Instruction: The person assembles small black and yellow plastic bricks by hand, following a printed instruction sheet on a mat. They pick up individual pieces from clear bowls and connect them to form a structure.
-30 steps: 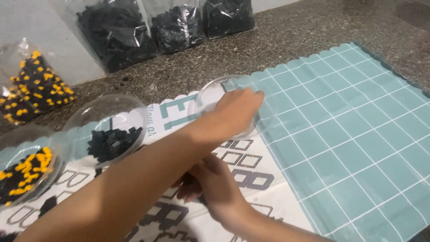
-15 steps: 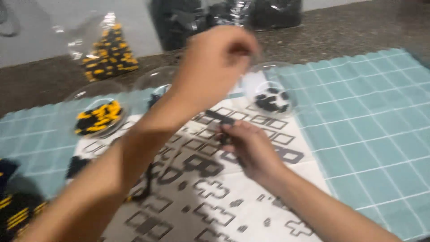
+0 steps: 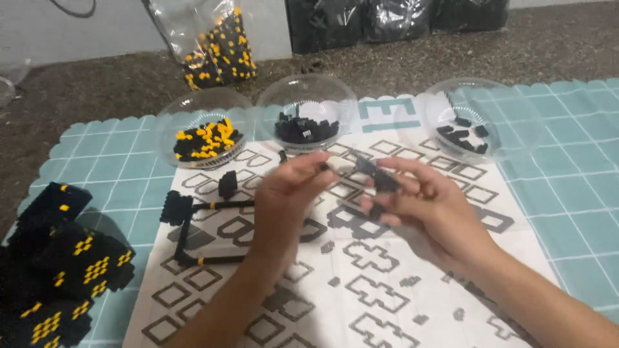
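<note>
My two hands meet above a printed paper sheet [image 3: 387, 296]. My right hand [image 3: 425, 209] holds a small black brick assembly [image 3: 380, 180] in its fingers. Coming in from the left, my left hand [image 3: 290, 193] has its fingertips pinched against the near end of that assembly, apparently on a tiny piece. Just behind the hands stand three clear round bowls: one with black and yellow pieces [image 3: 203, 138], one with black pieces [image 3: 306, 127], and one at the right with a few black pieces [image 3: 465, 132].
The sheet lies on a teal gridded mat [image 3: 567, 193] on a speckled counter. A thin black frame [image 3: 193, 235] rests on the sheet's left side. A large black and yellow brick build [image 3: 61, 264] sits at the far left. Bags of pieces [image 3: 219, 48] stand behind.
My left hand came back from the right-hand bowl and met my right hand over the sheet. The view has swung so that all three bowls now show.
</note>
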